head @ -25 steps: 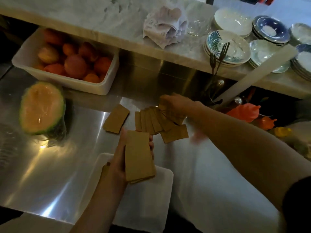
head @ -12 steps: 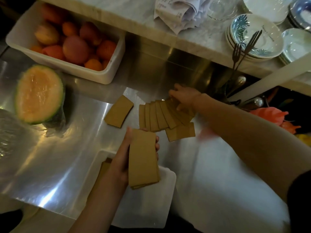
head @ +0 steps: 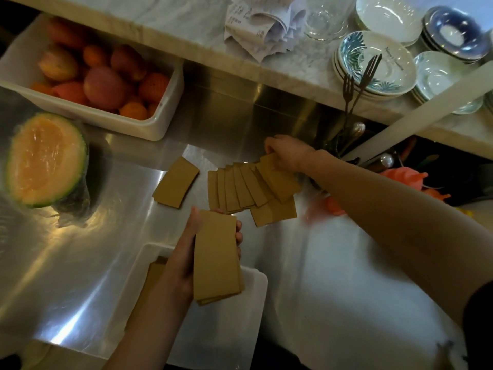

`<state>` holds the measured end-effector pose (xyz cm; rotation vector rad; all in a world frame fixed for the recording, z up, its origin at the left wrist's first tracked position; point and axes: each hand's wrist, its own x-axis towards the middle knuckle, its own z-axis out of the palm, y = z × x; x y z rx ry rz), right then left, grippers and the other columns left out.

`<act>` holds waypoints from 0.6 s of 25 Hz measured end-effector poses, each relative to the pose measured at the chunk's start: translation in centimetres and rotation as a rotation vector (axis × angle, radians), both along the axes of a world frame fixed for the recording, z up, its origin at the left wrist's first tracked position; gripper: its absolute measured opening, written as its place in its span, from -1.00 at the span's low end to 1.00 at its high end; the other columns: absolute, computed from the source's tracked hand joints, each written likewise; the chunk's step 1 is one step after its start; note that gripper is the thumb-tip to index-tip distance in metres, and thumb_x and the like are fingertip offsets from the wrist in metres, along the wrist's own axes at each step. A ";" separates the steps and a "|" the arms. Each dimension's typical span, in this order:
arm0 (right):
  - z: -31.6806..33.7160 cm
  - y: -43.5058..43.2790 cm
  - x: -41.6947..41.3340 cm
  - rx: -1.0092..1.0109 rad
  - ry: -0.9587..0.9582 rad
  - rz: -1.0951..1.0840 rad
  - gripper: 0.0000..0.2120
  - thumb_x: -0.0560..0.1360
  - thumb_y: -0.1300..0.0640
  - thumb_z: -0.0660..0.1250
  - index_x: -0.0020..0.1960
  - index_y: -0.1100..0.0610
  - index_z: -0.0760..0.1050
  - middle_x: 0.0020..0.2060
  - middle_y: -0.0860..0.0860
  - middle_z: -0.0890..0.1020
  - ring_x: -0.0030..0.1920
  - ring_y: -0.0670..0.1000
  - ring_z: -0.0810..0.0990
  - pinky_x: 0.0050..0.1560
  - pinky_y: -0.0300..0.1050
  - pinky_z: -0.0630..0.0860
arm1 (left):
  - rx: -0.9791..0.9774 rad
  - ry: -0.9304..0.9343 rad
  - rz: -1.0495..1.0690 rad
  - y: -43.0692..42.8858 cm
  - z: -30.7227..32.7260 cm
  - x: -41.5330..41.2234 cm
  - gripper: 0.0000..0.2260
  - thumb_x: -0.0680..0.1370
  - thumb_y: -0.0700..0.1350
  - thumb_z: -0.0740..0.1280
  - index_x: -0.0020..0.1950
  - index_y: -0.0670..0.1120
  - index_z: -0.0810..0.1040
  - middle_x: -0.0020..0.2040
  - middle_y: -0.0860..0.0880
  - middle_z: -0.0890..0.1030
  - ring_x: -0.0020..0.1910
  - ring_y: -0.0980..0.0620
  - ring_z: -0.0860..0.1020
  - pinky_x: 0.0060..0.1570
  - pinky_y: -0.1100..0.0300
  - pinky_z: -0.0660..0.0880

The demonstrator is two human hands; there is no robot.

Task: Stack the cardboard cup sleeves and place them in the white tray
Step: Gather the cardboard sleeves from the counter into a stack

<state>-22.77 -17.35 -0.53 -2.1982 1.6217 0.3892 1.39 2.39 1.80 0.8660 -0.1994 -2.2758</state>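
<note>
My left hand [head: 186, 252] grips a neat stack of brown cardboard sleeves [head: 216, 259] above the white tray [head: 240, 329] at the front edge. A few more sleeves [head: 156, 271] lie in the tray, mostly hidden by my wrist. Several sleeves are fanned out [head: 240, 189] on the steel counter behind it. My right hand [head: 286, 153] pinches the rightmost sleeve of the fan [head: 280, 180] at its far end. One sleeve [head: 176, 183] lies alone to the left of the fan, and another [head: 274, 213] lies under its right side.
A cut melon half [head: 45, 160] in plastic wrap sits at the left. A white tub of fruit [head: 165, 110] stands behind it. The marble shelf holds stacked plates [head: 373, 62], a glass [head: 324, 22] and crumpled paper [head: 261, 28]. Forks [head: 357, 84] stand upright at the right.
My right hand has taken hold of the rightmost fanned sleeve and lifted its far end. The left hand keeps its stack in the same place. The view has shifted slightly.
</note>
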 end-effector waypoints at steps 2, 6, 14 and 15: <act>0.8 -0.1 0.2 0.005 -0.029 -0.013 -0.75 0.43 0.15 0.40 -0.01 -0.01 0.35 -0.05 0.01 0.48 -0.12 0.02 0.49 -0.16 -0.10 0.49 | 0.018 0.095 0.006 0.0 -0.1 -0.1 -0.45 0.52 0.34 0.15 0.22 -0.04 0.60 0.18 -0.09 0.62 0.15 0.01 0.57 0.16 0.10 0.49; 1.6 -0.2 0.6 0.022 -0.040 -0.032 -0.74 0.46 0.21 0.37 0.04 0.01 0.35 -0.07 0.05 0.51 -0.16 0.03 0.53 -0.17 -0.05 0.57 | 0.001 0.155 -0.046 0.4 -0.5 -0.3 -0.37 0.56 0.34 -0.03 0.30 -0.05 0.54 0.25 -0.08 0.58 0.22 0.04 0.52 0.26 0.13 0.41; -1.7 0.4 0.6 0.082 0.282 0.103 -0.35 0.45 0.17 0.40 0.46 -0.01 0.22 0.34 0.14 0.37 0.23 0.21 0.45 0.10 0.06 0.49 | 0.062 0.251 0.052 0.4 -1.3 0.5 -0.54 0.55 0.25 0.22 0.21 -0.07 0.58 0.18 -0.19 0.60 0.12 -0.09 0.58 0.08 -0.02 0.53; -2.0 0.4 0.5 0.088 0.306 0.120 -0.30 0.41 0.15 0.45 0.46 -0.01 0.21 0.36 0.14 0.35 0.25 0.21 0.44 0.13 0.08 0.49 | 0.034 0.232 0.058 0.2 -1.4 0.6 -0.52 0.57 0.26 0.16 0.24 -0.07 0.57 0.20 -0.18 0.59 0.15 -0.07 0.57 0.12 -0.01 0.51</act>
